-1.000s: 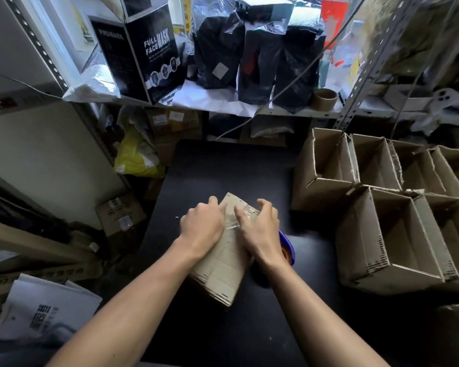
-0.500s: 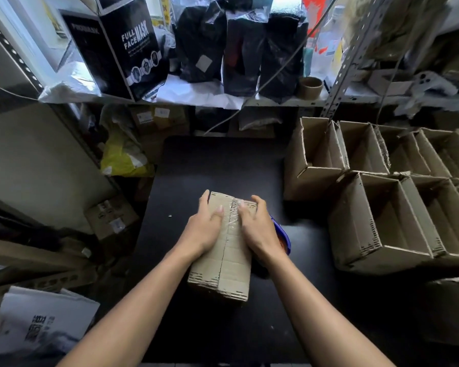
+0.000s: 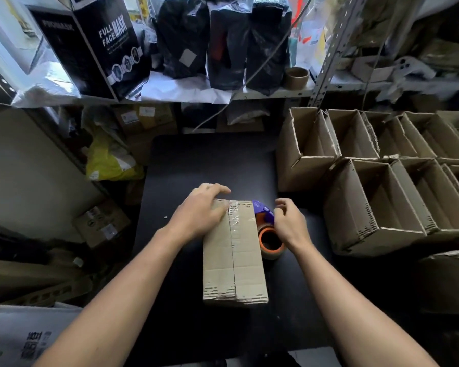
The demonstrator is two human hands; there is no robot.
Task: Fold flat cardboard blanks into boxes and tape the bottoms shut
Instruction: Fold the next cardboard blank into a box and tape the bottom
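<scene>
Pinning box [image 3: 235, 255] bottom-up on worktop [image 3: 210, 165] — left hand [image 3: 200, 210] flat, fingers spread over far corner. Right hand [image 3: 289, 223] loosely curled, empty, beside tape dispenser [image 3: 266, 229] — likely reaching for it to finish seam.

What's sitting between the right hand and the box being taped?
In the head view, the tape dispenser sits there, its purple body and orange-cored roll tight against the right side of the box. The right hand hovers just beside it with fingers loosely curled.

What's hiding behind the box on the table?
Right of the box, partly behind it, sits a tape dispenser with a purple body and an orange-cored roll. Its left part is covered by the box. The right hand hovers by it.
</scene>
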